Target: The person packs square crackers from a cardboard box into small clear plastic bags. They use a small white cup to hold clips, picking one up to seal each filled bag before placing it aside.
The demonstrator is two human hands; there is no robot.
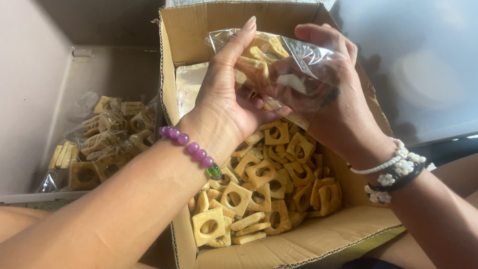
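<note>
I hold a clear bag [279, 65] of crackers between my hands. My left hand [226, 104] and my right hand [331, 99] both grip it. Under them sits the cardboard box [298, 244] with square crackers [259, 189].

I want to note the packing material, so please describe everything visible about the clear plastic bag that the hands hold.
The clear plastic bag is thin, glossy and crinkled, partly filled with pale yellow square biscuits that have round holes. It is held above the open cardboard box of loose biscuits. The left hand reaches in at its opening, and the right hand grips it from behind.
</note>
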